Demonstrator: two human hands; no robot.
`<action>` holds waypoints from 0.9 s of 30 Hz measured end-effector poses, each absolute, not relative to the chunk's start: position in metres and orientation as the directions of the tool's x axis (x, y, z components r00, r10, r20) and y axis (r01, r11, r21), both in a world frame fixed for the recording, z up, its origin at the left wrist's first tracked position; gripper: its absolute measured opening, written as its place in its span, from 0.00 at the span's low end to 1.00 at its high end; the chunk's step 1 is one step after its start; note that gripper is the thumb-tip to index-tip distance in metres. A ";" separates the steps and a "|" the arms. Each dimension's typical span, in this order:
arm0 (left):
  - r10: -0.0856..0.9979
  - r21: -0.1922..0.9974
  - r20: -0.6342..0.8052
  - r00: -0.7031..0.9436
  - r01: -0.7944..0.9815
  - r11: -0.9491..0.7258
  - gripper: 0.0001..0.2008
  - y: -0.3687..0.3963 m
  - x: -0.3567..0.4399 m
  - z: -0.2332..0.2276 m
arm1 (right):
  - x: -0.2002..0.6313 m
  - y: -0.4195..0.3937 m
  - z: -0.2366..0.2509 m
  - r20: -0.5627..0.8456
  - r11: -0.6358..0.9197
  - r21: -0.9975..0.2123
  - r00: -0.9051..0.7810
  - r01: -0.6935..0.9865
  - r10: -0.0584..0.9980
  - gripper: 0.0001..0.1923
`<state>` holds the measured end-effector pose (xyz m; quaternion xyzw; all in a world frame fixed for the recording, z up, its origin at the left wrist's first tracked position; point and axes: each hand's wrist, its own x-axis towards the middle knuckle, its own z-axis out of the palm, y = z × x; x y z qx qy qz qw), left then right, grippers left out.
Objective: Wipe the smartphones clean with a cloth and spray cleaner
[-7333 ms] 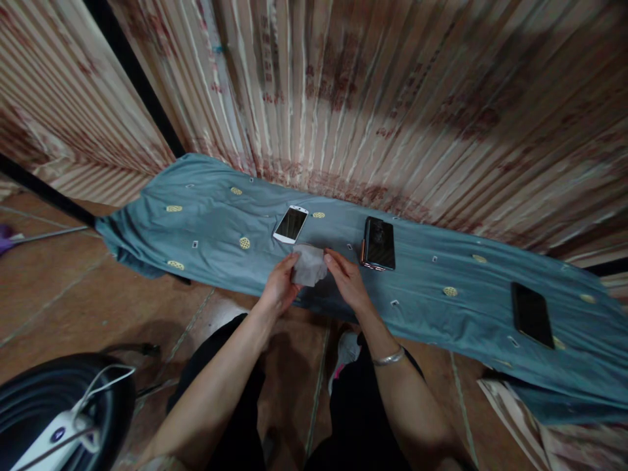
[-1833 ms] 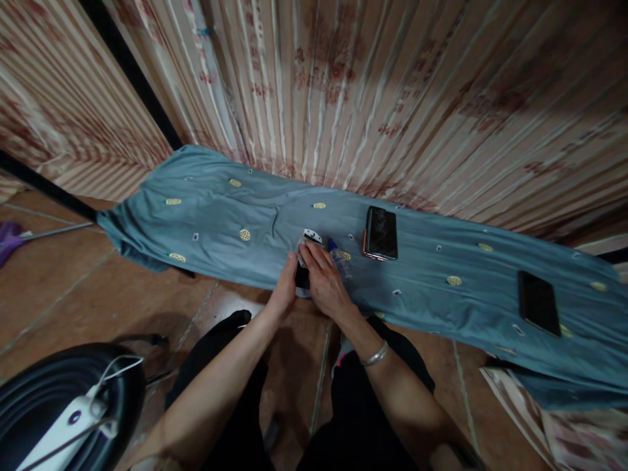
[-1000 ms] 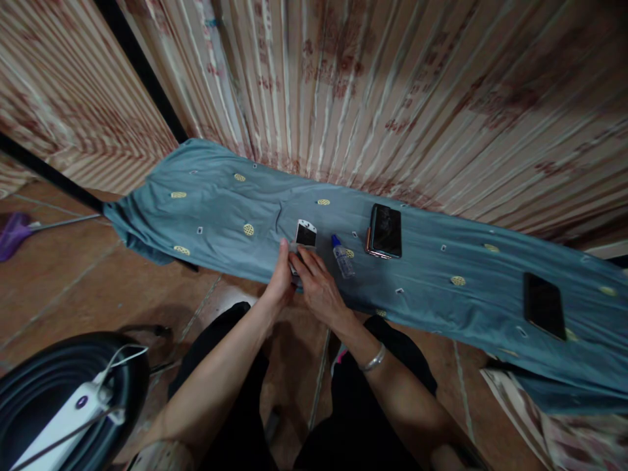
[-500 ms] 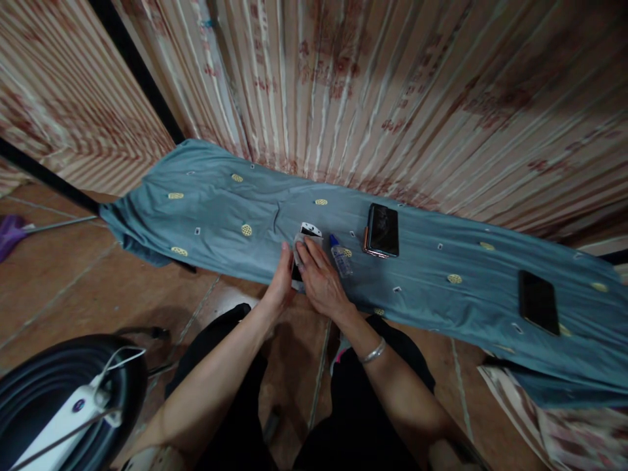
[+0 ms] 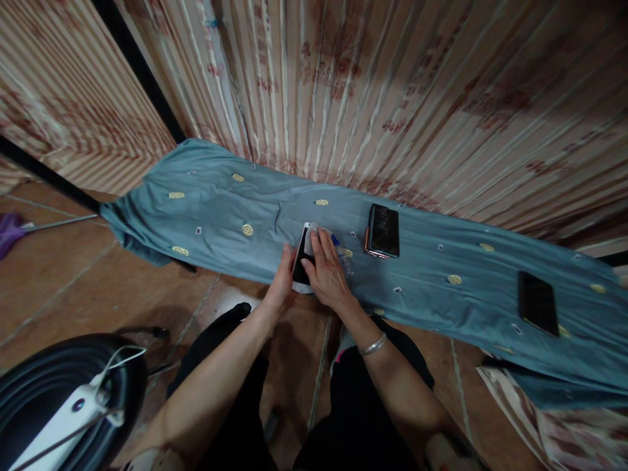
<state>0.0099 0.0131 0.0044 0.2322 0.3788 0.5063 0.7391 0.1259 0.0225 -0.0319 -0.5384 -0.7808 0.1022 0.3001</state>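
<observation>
A white-framed smartphone with a dark screen lies near the front edge of the cloth-covered surface. My left hand grips its left side, thumb along the edge. Under the fingers of my right hand a small pale wipe is pressed flat on the screen's upper part; much of it is covered. Just beyond those fingers lies a small clear bottle with a blue cap, partly hidden by my hand.
Stacked phones rest to the right on the blue-green cloth, and another dark phone lies farther right. A patterned curtain hangs behind. On the tiled floor at lower left are a black hose coil and a white power strip.
My right hand has slid right and slightly up with the wipe, uncovering more of the phone's dark screen and overlapping the bottle. My left hand stays nearly in place.
</observation>
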 end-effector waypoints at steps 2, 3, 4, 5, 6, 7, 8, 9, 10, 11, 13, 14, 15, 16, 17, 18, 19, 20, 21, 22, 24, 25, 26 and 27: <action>0.926 0.733 -0.324 0.196 -0.567 0.376 0.30 0.014 0.008 0.007 | 0.126 0.022 -0.032 0.345 0.387 -0.486 -0.235 0.784 0.909 0.33; 0.924 0.732 -0.333 0.186 -0.567 0.378 0.30 0.014 0.008 0.008 | 0.126 0.022 -0.033 0.339 0.385 -0.484 -0.237 0.786 0.910 0.33; 0.923 0.728 -0.344 0.175 -0.571 0.379 0.30 0.015 0.007 0.009 | 0.125 0.021 -0.033 0.336 0.384 -0.482 -0.239 0.788 0.911 0.33; 0.921 0.723 -0.354 0.164 -0.576 0.381 0.31 0.016 0.006 0.010 | 0.124 0.021 -0.033 0.334 0.385 -0.479 -0.242 0.789 0.911 0.34; 0.920 0.720 -0.361 0.154 -0.581 0.380 0.31 0.016 0.005 0.011 | 0.123 0.020 -0.034 0.336 0.389 -0.477 -0.246 0.788 0.909 0.34; 0.920 0.719 -0.363 0.147 -0.584 0.377 0.31 0.017 0.005 0.012 | 0.122 0.019 -0.035 0.340 0.397 -0.478 -0.251 0.783 0.906 0.34; 0.921 0.718 -0.363 0.142 -0.587 0.373 0.31 0.018 0.004 0.013 | 0.121 0.018 -0.037 0.345 0.407 -0.482 -0.259 0.776 0.902 0.34; 0.922 0.718 -0.360 0.140 -0.590 0.370 0.31 0.019 0.003 0.014 | 0.120 0.016 -0.038 0.351 0.419 -0.488 -0.267 0.766 0.898 0.34; 0.923 0.717 -0.359 0.135 -0.593 0.366 0.31 0.020 0.002 0.015 | 0.118 0.015 -0.040 0.355 0.431 -0.495 -0.277 0.755 0.893 0.34; 0.924 0.716 -0.361 0.126 -0.598 0.361 0.31 0.021 0.001 0.015 | 0.117 0.014 -0.041 0.359 0.442 -0.502 -0.286 0.744 0.888 0.34; 0.926 0.718 -0.366 0.095 -0.604 0.346 0.32 0.024 0.000 0.015 | 0.115 0.011 -0.043 0.361 0.458 -0.511 -0.301 0.728 0.882 0.34; 0.927 0.722 -0.366 0.078 -0.605 0.336 0.31 0.025 0.000 0.015 | 0.114 0.010 -0.043 0.362 0.463 -0.512 -0.307 0.724 0.880 0.34; 0.929 0.726 -0.364 0.063 -0.605 0.325 0.31 0.027 -0.001 0.014 | 0.113 0.008 -0.044 0.363 0.467 -0.512 -0.311 0.721 0.879 0.34; 0.932 0.730 -0.360 0.051 -0.606 0.315 0.31 0.028 -0.001 0.013 | 0.113 0.007 -0.044 0.364 0.470 -0.511 -0.314 0.720 0.877 0.34; 0.935 0.732 -0.353 0.046 -0.608 0.307 0.31 0.030 -0.001 0.012 | 0.112 0.006 -0.044 0.366 0.472 -0.510 -0.315 0.719 0.876 0.34; 0.938 0.734 -0.344 0.045 -0.610 0.298 0.31 0.031 -0.002 0.010 | 0.111 0.005 -0.044 0.368 0.473 -0.509 -0.315 0.719 0.875 0.34; 0.941 0.734 -0.335 0.045 -0.614 0.291 0.31 0.033 -0.003 0.009 | 0.110 0.004 -0.044 0.372 0.476 -0.507 -0.316 0.719 0.873 0.34; 0.944 0.735 -0.326 0.044 -0.617 0.283 0.31 0.034 -0.004 0.007 | 0.109 0.003 -0.045 0.376 0.480 -0.504 -0.317 0.718 0.871 0.34; 0.947 0.735 -0.319 0.045 -0.618 0.277 0.31 0.035 -0.005 0.006 | 0.108 0.002 -0.045 0.380 0.484 -0.501 -0.320 0.717 0.868 0.33; 0.948 0.736 -0.315 0.047 -0.619 0.275 0.32 0.037 -0.006 0.005 | 0.108 0.001 -0.045 0.385 0.489 -0.496 -0.323 0.717 0.864 0.33; 0.949 0.736 -0.312 0.057 -0.617 0.279 0.32 0.038 -0.009 0.003 | 0.108 -0.001 -0.046 0.393 0.499 -0.485 -0.330 0.718 0.858 0.32; 0.948 0.735 -0.312 0.065 -0.615 0.284 0.32 0.039 -0.010 0.003 | 0.108 -0.002 -0.046 0.399 0.503 -0.480 -0.332 0.719 0.855 0.31; 0.946 0.733 -0.316 0.072 -0.614 0.292 0.32 0.040 -0.011 0.004 | 0.108 -0.003 -0.046 0.405 0.506 -0.475 -0.332 0.719 0.852 0.30; 0.944 0.730 -0.321 0.077 -0.615 0.298 0.32 0.040 -0.012 0.004 | 0.109 -0.003 -0.046 0.413 0.510 -0.471 -0.331 0.720 0.848 0.28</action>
